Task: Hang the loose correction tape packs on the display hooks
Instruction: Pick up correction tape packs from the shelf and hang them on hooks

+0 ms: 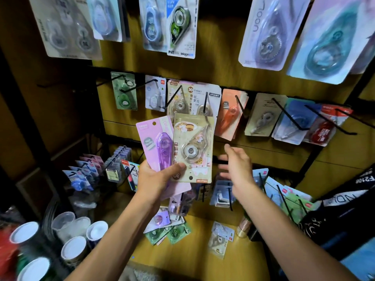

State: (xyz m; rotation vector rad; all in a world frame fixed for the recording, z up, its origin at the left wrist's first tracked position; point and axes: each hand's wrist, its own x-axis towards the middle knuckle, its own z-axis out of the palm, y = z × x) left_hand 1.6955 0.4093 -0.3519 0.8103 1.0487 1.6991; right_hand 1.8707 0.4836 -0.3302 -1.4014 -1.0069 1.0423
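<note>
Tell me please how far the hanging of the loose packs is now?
Done: the hooks of the middle row already carry packs. In hand: the left hand holds a purple pack and a beige pack, the beige one upside down; the right hand is open and holds nothing. Left: both held packs, plus loose packs on the shelf.

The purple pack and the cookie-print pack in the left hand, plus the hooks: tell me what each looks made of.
Purple pack: matte printed card backing with a clear glossy plastic blister, judging by the highlights.
Cookie-print pack: the same, card with a shiny see-through blister.
Hooks: thin, dark rods, probably coated metal wire.
</note>
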